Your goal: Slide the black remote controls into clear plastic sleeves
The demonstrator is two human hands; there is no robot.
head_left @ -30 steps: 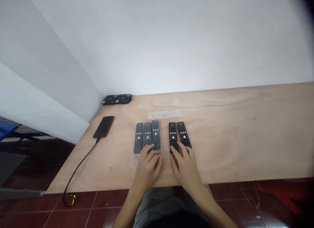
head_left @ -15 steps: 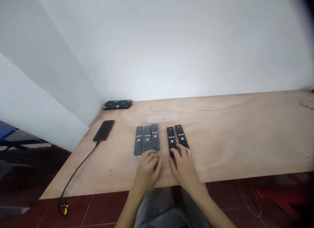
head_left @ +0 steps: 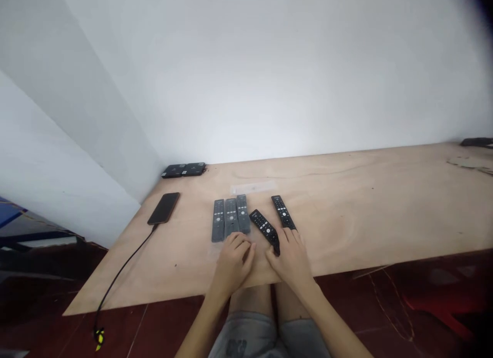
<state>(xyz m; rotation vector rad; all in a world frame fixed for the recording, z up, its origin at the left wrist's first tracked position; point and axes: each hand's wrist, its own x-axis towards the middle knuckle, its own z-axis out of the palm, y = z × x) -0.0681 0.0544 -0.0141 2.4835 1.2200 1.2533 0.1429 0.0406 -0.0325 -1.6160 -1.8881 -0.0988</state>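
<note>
My right hand [head_left: 289, 255] pinches the lower end of a black remote control [head_left: 265, 228] between thumb and fingers. This remote slants, its top pointing toward the left. Just beyond those fingers lies a second black remote control [head_left: 282, 210], its lower end partly hidden by the hand. To the left, three remotes in clear plastic sleeves lie side by side: a left one [head_left: 217, 220], a middle one [head_left: 231, 218] and a right one [head_left: 243, 213]. At the lower ends of the sleeves rests my left hand [head_left: 235, 258], fingers loosely bent, thumb apart, holding nothing.
A phone [head_left: 164, 208] with a black cable [head_left: 125, 265] lies on the left of the wooden table [head_left: 346, 219]. Two black boxes [head_left: 184, 170] sit in the far left corner by the wall. A clear plastic sleeve [head_left: 253, 187] lies behind the remotes.
The remote at my right hand has turned, its top swinging left toward the sleeved remotes, and my fingers have closed around its lower end. My left hand has hardly moved.
</note>
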